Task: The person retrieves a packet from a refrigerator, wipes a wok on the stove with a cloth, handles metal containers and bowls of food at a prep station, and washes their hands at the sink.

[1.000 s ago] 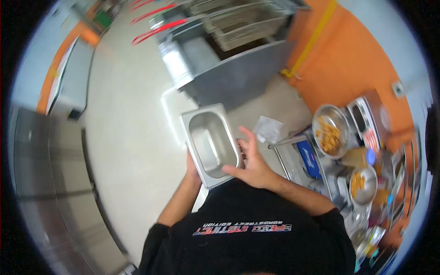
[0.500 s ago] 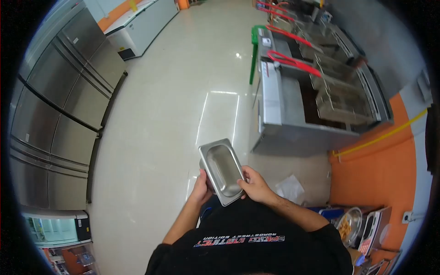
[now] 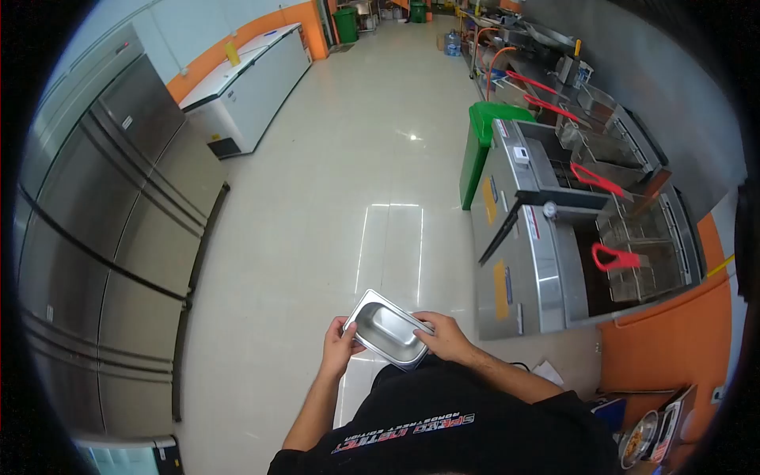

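Note:
A rectangular stainless steel food pan [image 3: 386, 331] is held in front of my body, its hollow facing up and nothing visible inside. My left hand [image 3: 340, 342] grips its left end, with the thumb over the rim. At the opposite end, my right hand [image 3: 445, 336] holds the rim, thumb on top. The fingers beneath the pan are partly hidden.
Steel fryers [image 3: 546, 269] with red-handled baskets stand on the right, beside a green bin [image 3: 477, 150]. Tall steel refrigerators [image 3: 142, 261] line the left, with a white chest freezer [image 3: 253, 87] beyond. Tiled floor [image 3: 317, 206] runs between. A bowl of food [image 3: 638, 439] is at lower right.
The pan has turned from lengthwise to more crosswise, both hands still on it. My view has lifted, showing more of the far aisle, and the fryers appear lower in it.

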{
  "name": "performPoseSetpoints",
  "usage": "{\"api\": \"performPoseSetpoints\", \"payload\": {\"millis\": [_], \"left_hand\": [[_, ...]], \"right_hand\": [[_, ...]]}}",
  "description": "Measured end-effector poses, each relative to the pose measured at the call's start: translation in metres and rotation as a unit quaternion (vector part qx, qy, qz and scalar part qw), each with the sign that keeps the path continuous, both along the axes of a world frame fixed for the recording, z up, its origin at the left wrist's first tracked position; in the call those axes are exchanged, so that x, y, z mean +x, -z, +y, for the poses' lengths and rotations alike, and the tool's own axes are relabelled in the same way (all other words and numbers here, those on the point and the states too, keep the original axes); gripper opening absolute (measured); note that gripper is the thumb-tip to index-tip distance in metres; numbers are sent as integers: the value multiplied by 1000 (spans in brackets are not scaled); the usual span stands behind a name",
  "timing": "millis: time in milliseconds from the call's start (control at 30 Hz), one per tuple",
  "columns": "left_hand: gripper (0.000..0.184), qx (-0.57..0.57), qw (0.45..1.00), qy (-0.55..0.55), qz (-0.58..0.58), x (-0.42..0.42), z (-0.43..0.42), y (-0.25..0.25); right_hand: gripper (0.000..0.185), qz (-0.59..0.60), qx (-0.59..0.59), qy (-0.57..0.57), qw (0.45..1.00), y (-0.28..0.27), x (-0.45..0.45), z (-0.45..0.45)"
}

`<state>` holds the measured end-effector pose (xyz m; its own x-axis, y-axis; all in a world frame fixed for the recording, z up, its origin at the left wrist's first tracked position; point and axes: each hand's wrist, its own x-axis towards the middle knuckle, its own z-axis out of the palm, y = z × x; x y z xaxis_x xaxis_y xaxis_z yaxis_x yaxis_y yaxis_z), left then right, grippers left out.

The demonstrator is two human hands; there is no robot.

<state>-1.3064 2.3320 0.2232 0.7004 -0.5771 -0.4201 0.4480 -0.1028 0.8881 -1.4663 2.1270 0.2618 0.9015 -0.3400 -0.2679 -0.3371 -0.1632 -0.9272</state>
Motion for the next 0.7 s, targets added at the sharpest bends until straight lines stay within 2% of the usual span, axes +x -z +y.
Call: {"api": "performPoseSetpoints", "payload": {"millis": [33,100,133,200,233,300,367,433,500,567,600,700], "left_hand": [[14,-2,1000,5,-4,25,-17,6],[12,-30,999,-24,34,77,-53,22],[10,-43,997,-33,46,102,-71,23],[9,-56,996,-49,52,155,-104,31],[9,-63,994,-67,63,181,-114,36],[8,-60,994,-66,62,238,-134,38],[9,-65,981,-135,121,289,-153,30],[11,-59,981,-136,124,334,-159,34],[14,-17,982,-134,129,382,-167,40],[20,6,984,-123,132,428,-184,39],[23,43,985,-131,103,451,-195,39],[31,88,978,-174,76,538,-218,69]], "right_hand": [[36,-4,-2,5,1000,11,20,-14],[31,-80,115,133,981,47,61,-42],[31,-85,113,133,981,59,85,-59],[26,-45,199,169,964,79,138,-98],[26,-50,203,165,964,87,168,-115],[23,18,269,49,962,86,240,-154],[25,30,254,11,967,79,314,-189],[28,18,202,-85,976,66,379,-218],[31,29,191,-111,975,64,448,-246],[32,-22,156,-132,979,53,521,-275],[35,-46,86,-137,986,63,557,-292],[36,-79,33,-111,990,115,655,-359]]}}
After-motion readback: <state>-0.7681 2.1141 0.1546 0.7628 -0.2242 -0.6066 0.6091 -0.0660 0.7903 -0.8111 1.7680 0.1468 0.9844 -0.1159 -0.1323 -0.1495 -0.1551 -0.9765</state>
